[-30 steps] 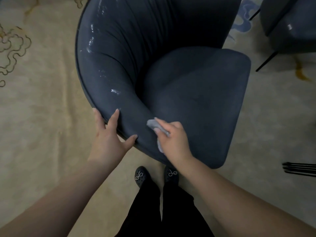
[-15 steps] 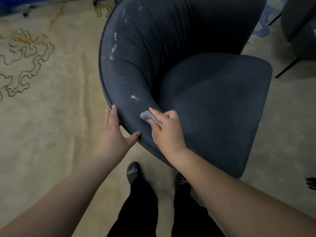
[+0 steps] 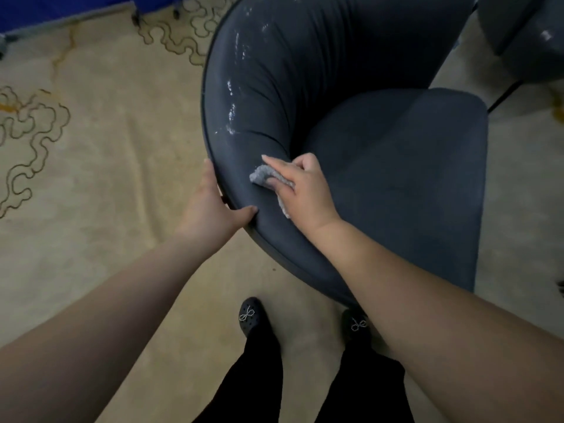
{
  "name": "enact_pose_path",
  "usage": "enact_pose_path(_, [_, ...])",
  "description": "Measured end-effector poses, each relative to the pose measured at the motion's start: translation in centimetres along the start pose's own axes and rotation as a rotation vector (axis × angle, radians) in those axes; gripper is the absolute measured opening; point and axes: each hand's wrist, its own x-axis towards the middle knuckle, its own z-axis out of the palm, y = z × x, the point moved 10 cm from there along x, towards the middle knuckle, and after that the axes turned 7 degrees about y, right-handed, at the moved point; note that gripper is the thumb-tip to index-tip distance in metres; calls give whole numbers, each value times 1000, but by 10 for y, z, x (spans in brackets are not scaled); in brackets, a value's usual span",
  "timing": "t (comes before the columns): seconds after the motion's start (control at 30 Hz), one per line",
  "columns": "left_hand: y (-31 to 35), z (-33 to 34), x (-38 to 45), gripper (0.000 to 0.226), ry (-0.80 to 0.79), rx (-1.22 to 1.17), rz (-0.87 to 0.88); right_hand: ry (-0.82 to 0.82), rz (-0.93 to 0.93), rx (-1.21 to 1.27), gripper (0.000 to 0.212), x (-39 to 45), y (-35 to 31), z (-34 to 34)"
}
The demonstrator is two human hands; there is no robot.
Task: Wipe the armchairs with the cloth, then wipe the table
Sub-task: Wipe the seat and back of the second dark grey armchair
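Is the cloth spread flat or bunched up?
Bunched: the cloth is a small wad under the right hand, pressed on the armchair.

Open carpet (image 3: 91, 209) left of the armchair (image 3: 381, 178); 2nd armchair (image 3: 525, 41) close at upper right.
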Motion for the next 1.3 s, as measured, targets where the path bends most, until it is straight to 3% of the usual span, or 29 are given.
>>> enact_pose_path(0.1, [5, -8, 18, 104, -38, 11, 55, -3, 6, -46, 42, -26, 10, -15])
enact_pose_path(0.3, [4, -7, 27, 110, -98, 4, 94, 146, 45, -158, 40, -71, 24, -47])
enact_pose_path(0.4, [4, -6, 27, 105, -88, 15, 119, 158, 34, -155, 41, -55, 13, -37])
enact_pose_path(0.73, [-4, -1, 28, 123, -100, -41, 46, 147, -63, -54, 43, 73, -36, 26])
enact_pose_path(1.1, [-4, -8, 46, 121, -113, -148, -61, 18, -218, -92, 45, 15, -29, 12])
enact_pose_path(1.3, [-1, -7, 44, 123, -134, -143, -82, 4, -370, -157, 42, 122, -71, 49])
